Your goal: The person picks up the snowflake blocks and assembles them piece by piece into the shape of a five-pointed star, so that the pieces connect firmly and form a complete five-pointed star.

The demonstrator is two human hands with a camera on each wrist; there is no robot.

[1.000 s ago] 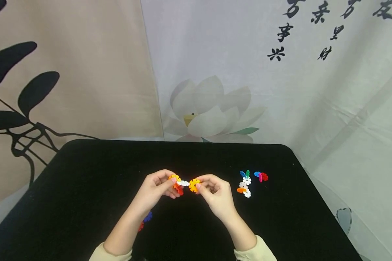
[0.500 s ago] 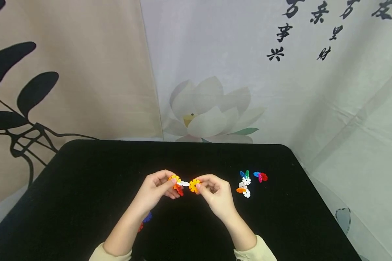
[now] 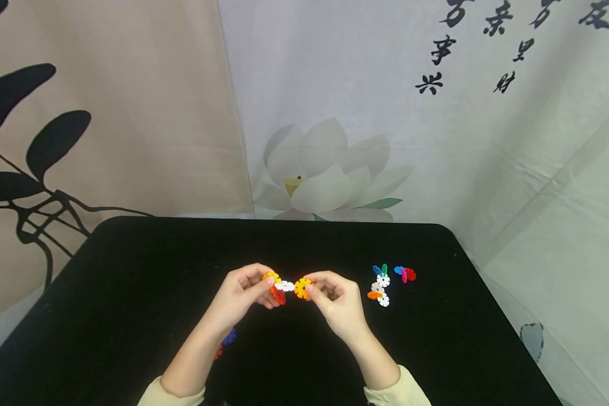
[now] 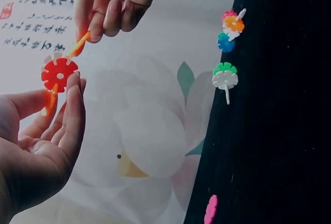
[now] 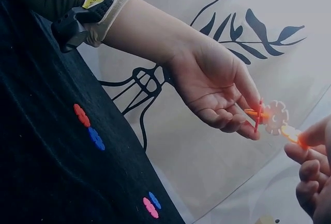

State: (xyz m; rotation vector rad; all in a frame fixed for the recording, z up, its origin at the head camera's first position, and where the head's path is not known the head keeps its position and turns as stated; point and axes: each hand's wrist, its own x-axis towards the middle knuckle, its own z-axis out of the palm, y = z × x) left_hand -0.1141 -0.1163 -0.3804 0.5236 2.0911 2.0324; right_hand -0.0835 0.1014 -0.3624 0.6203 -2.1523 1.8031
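Observation:
My left hand [image 3: 241,293] pinches a cluster of notched plastic discs between thumb and fingers. The cluster has a yellow disc [image 3: 270,278], a red disc [image 4: 51,73] and a white disc [image 5: 280,125] pointing right. Facing it, my right hand [image 3: 341,301] pinches a yellow-orange disc [image 3: 301,288] by its outer edge. That disc's near edge meets the white disc's edge; how deep the notches interlock cannot be made out. Both hands are raised above the black table, and fingers hide part of the yellow disc on the left.
To the right on the black table [image 3: 304,361] lie joined white, orange, blue and green discs [image 3: 379,287] and a blue, pink and red group [image 3: 405,274]. A blue disc [image 3: 229,337] and a red disc [image 3: 218,353] lie beside the left forearm. A printed curtain [image 3: 335,84] hangs behind.
The white disc has turned a little and shows more of its face. My right hand has shifted very slightly to the right with its disc; both grips stay the same.

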